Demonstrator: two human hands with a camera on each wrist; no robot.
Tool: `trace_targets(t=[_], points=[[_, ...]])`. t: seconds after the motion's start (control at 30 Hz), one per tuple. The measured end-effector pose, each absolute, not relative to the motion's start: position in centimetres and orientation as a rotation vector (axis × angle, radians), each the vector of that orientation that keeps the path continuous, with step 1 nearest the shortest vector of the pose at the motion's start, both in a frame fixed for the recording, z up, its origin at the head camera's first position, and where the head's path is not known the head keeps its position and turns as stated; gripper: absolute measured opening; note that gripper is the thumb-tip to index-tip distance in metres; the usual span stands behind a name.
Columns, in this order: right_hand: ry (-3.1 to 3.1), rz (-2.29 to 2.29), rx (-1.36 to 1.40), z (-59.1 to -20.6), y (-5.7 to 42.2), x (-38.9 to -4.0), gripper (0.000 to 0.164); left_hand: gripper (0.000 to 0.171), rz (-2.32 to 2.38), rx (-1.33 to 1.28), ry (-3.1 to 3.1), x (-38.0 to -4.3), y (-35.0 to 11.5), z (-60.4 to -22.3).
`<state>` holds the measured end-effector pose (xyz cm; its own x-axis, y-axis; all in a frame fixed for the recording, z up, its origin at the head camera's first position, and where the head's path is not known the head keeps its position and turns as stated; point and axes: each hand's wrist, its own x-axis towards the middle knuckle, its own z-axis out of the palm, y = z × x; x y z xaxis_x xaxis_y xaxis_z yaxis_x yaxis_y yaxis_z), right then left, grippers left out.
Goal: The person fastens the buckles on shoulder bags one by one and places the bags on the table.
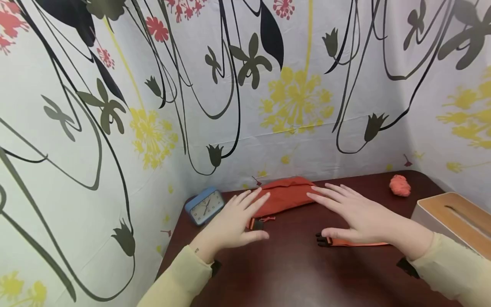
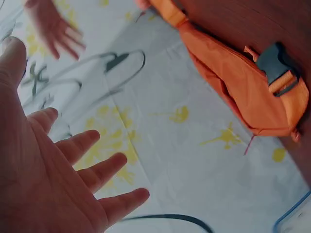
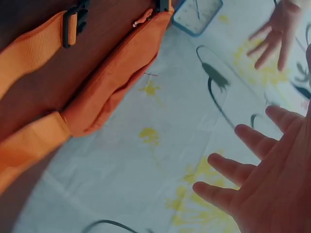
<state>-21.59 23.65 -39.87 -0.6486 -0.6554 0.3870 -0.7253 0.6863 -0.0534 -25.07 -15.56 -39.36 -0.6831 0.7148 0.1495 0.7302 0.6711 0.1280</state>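
An orange waist bag (image 1: pixel 285 198) lies near the back of the dark table, its zip side showing in the left wrist view. A black buckle half (image 2: pixel 278 65) sits at the bag's left end. The other buckle half (image 1: pixel 323 240) is on the orange strap (image 3: pixel 36 48), apart from the first. My left hand (image 1: pixel 235 219) hovers before the bag's left end, fingers spread and holding nothing. On the other side my right hand (image 1: pixel 358 215) is raised over the strap, its fingers also straight. Part of the strap is hidden behind the right hand and forearm.
A blue clock (image 1: pixel 206 207) stands at the table's back left. Toward the back right lies a coral ball of yarn (image 1: pixel 400 186). A white box with a slotted wooden lid (image 1: pixel 460 213) stands at the right. Patterned cloth (image 1: pixel 253 145) walls the back and sides.
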Motion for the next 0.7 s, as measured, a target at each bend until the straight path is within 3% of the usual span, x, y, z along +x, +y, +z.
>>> trace_targets(t=[0.23, 0.5, 0.7], points=[[-2.575, 0.394, 1.025, -42.5, 24.2, -23.1, 0.085, 0.094, -0.524, -1.009, -2.805, -27.4, -16.1, -43.1], [-2.806, 0.611, 0.92, -45.7, 25.3, -24.7, 0.062, 0.079, -0.705, -0.791, -2.832, -29.9, -16.9, -47.6], [-3.006, 0.799, 0.835, -48.6, 26.4, -26.1, 0.066, 0.066, -0.872, -0.673, -2.861, -30.9, -17.3, -50.2]])
